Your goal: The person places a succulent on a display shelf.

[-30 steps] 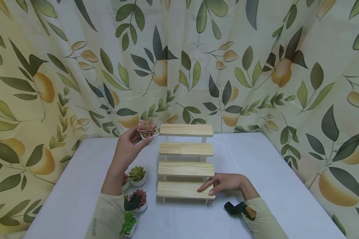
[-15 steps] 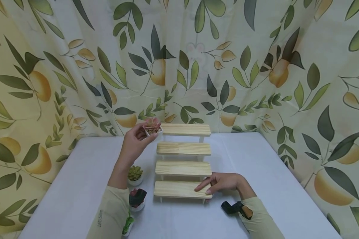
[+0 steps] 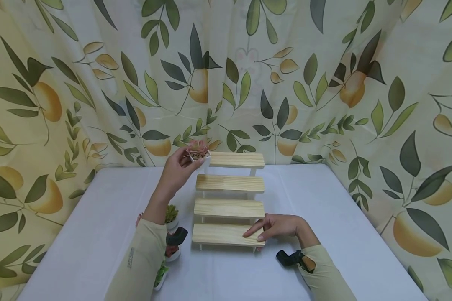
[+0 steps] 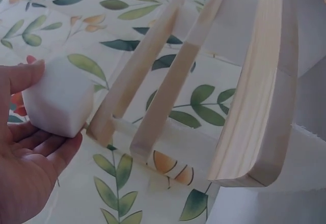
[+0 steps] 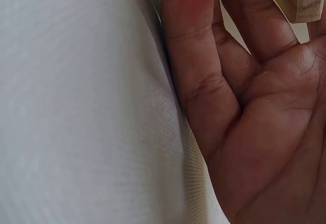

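Observation:
My left hand point(image 3: 176, 173) holds a pink potted succulent point(image 3: 198, 149) by its small white pot, level with the left end of the top shelf. In the left wrist view the thumb and fingers are around the white pot point(image 4: 58, 96), beside the shelf ends. A tiered wooden display stand point(image 3: 229, 207) with several pale steps stands mid-table. My right hand point(image 3: 280, 227) grips the right end of its lowest step, some fingers on top and a fingertip showing below the board. The right wrist view shows the palm and the step's wooden edge point(image 5: 300, 0) close to the fingers.
Left of the stand, a green succulent point(image 3: 171, 214), a dark red one point(image 3: 172, 253) and a bright green one point(image 3: 160, 276) stand in white pots, partly hidden by the left sleeve point(image 3: 139, 259). A leaf-and-fruit patterned curtain point(image 3: 233, 125) hangs behind the white-covered table point(image 3: 305, 196).
My left hand has carried the pink succulent rightward and slightly up, from beside the stand to overlapping the top shelf's left end. My right hand stays on the lowest step.

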Demonstrator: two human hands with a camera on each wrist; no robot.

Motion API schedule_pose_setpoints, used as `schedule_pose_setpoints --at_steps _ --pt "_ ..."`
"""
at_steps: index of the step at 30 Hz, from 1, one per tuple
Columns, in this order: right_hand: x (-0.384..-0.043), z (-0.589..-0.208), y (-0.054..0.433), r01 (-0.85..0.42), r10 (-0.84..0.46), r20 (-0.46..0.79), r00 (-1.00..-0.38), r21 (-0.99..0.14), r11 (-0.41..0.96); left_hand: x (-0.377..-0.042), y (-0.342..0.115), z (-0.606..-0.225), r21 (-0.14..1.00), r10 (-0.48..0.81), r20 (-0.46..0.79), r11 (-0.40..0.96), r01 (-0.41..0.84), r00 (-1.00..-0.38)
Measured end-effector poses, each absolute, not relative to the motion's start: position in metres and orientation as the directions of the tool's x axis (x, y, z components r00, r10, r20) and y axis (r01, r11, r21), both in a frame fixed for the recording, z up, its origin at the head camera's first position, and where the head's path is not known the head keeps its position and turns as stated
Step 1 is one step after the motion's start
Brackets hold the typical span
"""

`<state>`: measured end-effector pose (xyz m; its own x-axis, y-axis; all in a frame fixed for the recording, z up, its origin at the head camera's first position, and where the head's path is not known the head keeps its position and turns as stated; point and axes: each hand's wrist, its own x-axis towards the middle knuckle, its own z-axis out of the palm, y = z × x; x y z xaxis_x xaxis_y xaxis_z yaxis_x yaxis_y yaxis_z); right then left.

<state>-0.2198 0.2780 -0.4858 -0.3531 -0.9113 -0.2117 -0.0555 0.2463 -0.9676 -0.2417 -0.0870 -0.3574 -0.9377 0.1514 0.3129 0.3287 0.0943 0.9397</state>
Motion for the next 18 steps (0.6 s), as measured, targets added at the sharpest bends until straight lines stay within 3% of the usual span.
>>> schedule_pose_setpoints --at_steps 18 --pt "-0.219 -0.485 0.277 -0.037 -0.93 -0.175 -0.322 -0.98 0.197 -0.263 -0.076 -0.352 0.927 0.251 0.329 0.099 0.363 -0.91"
